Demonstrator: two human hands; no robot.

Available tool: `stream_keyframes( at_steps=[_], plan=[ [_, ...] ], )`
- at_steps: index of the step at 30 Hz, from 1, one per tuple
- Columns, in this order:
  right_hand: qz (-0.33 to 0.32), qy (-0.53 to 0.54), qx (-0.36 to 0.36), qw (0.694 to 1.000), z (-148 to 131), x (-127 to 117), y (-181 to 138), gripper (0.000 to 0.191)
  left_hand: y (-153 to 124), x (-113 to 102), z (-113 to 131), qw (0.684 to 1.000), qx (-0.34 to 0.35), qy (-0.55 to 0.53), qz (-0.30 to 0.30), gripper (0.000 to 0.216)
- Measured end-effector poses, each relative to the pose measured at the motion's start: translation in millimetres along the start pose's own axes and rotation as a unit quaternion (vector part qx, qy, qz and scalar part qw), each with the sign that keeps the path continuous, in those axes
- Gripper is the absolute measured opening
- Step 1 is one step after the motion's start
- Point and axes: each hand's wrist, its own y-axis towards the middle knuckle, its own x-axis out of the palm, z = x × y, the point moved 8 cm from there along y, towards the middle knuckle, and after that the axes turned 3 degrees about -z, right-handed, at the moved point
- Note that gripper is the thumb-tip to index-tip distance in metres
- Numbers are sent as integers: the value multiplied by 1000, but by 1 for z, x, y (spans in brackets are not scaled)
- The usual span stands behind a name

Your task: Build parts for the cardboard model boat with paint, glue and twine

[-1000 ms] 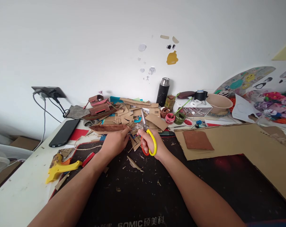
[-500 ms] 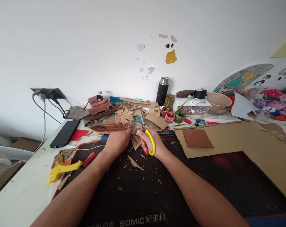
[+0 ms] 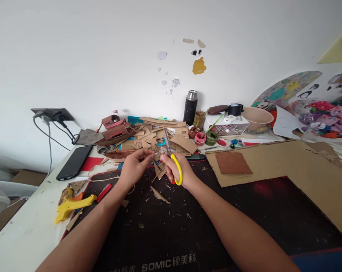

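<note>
head | right hand (image 3: 185, 169) grips scissors (image 3: 175, 159) by the handles above the mat (image 3: 171, 234), blades pointing away towards cardboard scraps (image 3: 148, 138), likely to keep the tips off the left hand (image 3: 135, 166) | left fingertips drawn narrow; cannot tell if they pinch anything | glue gun (image 3: 71, 202) lies leftward, apparently parked within reach

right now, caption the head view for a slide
Scissors in the right hand, left hand close by, cardboard scraps beyond.

The black mat (image 3: 173, 230) reads "SOMIC 硕美科" in pale print, beside partly cut-off characters.
</note>
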Motion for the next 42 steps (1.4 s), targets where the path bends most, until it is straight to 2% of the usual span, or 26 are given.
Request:
stream_keyframes(
  at_steps=[3,6,13,20,33,37,42],
  plan=[
    [-2,-4,-4,1000,1,0,1,54,-1,7,-7,975,-63,-212,-33,44],
    [-2,-5,-7,1000,1,1,1,55,-3,14,-7,958,-84,-271,-48,47],
    [1,-17,-30,999,-3,0,2,50,-7,27,-4,962,-106,-234,-95,59],
    [1,-32,-44,999,-2,-2,3,42,-10,30,0,966,-112,-198,-123,58],
    [-11,-3,-31,999,-2,1,2,42,-9,24,7,976,-93,-170,-102,60],
    [-11,-7,-27,1000,-2,1,0,43,-11,29,4,970,-104,-175,-130,58],
    [-18,20,-16,1000,-4,3,-1,48,-12,36,-5,949,-131,-244,-152,56]
  ],
)
